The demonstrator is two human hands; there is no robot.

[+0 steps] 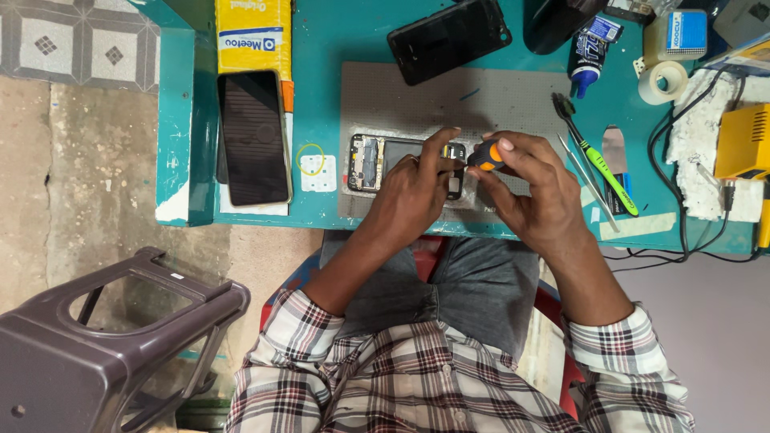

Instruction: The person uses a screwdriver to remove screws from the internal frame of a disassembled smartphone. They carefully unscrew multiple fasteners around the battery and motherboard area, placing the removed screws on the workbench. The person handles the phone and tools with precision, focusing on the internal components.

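frame centre, grey mat [497, 96] on teal surface [353, 32]: opened phone [377, 160] lies flat. left hand [413, 192] presses on it, fingers spread. right hand [533, 188] pinches orange-black screwdriver [486, 155], grip closed around handle.

Small phone-repair workshop — cramped and well used.
Around the grey work mat [481, 100] on a teal bench [337, 32]: opened phone [381, 160], tweezers [587, 180], glue bottle [589, 52], tape roll [662, 82] — bare concrete floor [80, 176] below.

One head-worn camera looks steeply down from close above the table's [337, 40] near edge, over the wearer's lap.
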